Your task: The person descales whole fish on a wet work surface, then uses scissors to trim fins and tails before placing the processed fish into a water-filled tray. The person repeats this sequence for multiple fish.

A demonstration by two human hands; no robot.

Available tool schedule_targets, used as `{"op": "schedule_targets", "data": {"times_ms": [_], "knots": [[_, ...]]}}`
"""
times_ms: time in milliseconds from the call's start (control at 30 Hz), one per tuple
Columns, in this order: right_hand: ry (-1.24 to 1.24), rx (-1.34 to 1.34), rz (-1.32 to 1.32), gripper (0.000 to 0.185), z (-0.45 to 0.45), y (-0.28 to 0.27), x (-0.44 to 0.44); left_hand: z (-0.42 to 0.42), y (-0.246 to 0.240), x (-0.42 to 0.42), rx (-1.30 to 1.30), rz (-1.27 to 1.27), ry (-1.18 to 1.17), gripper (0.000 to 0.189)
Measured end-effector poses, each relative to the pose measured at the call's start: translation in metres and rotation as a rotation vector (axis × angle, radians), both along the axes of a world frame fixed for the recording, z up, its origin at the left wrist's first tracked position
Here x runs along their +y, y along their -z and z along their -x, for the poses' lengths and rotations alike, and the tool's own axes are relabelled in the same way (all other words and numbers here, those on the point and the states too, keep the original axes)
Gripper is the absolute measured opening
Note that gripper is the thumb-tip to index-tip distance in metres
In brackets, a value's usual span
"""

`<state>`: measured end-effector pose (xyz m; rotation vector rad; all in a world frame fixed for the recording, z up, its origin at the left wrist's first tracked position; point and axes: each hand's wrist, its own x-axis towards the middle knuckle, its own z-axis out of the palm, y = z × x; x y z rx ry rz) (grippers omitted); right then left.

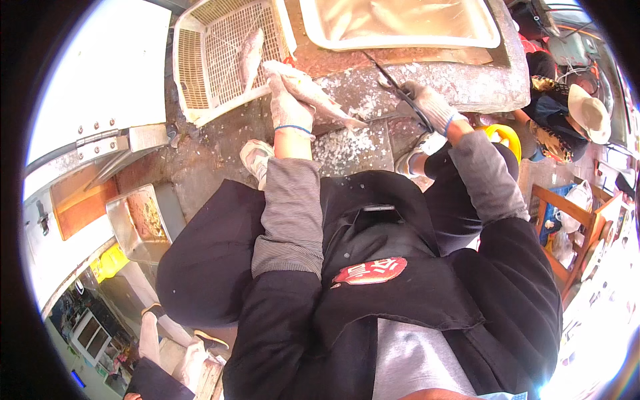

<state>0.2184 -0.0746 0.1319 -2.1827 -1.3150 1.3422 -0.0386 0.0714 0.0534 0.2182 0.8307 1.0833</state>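
Observation:
My left hand, in a light glove with a blue cuff edge, is closed around the head end of a silvery fish. Its tail points right, over scattered scales. A bit of red shows by the fish's head. My right hand, also gloved, grips a pair of dark-handled scissors, whose details are partly hidden by the fingers. Left of the fish stands a plastic mesh basket with another fish inside. Beyond, a white tub holds several fish in cloudy water.
A stone ledge with scales runs under the tub. A metal tray and a white cabinet are at left. Another person in a hat sits at right, near a yellow container and a wooden frame.

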Motion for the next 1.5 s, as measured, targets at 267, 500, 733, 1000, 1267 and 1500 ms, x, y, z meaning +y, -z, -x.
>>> {"op": "schedule_targets", "data": {"times_ms": [267,500,733,1000,1267,1500], "knots": [[-0.020,0.858,0.000,0.029,0.036,-0.032,-0.041,-0.007,-0.019,0.003,0.175,-0.280,0.003,0.051],[-0.063,0.867,0.077,0.039,0.042,-0.055,-0.033,-0.008,-0.043,0.001,0.253,-0.458,-0.001,0.048],[-0.058,0.881,0.108,0.039,0.044,-0.054,-0.031,-0.007,-0.033,0.003,0.201,-0.397,0.035,0.049],[-0.045,0.892,0.113,0.037,0.044,-0.057,-0.030,-0.003,-0.021,0.003,0.158,-0.370,0.015,0.051],[-0.027,0.927,0.158,0.038,0.042,-0.056,-0.027,-0.006,-0.021,0.004,0.198,-0.199,-0.025,0.042],[-0.068,0.934,0.153,0.041,0.044,-0.050,-0.026,-0.007,-0.020,0.003,0.233,-0.201,-0.067,0.034]]}}
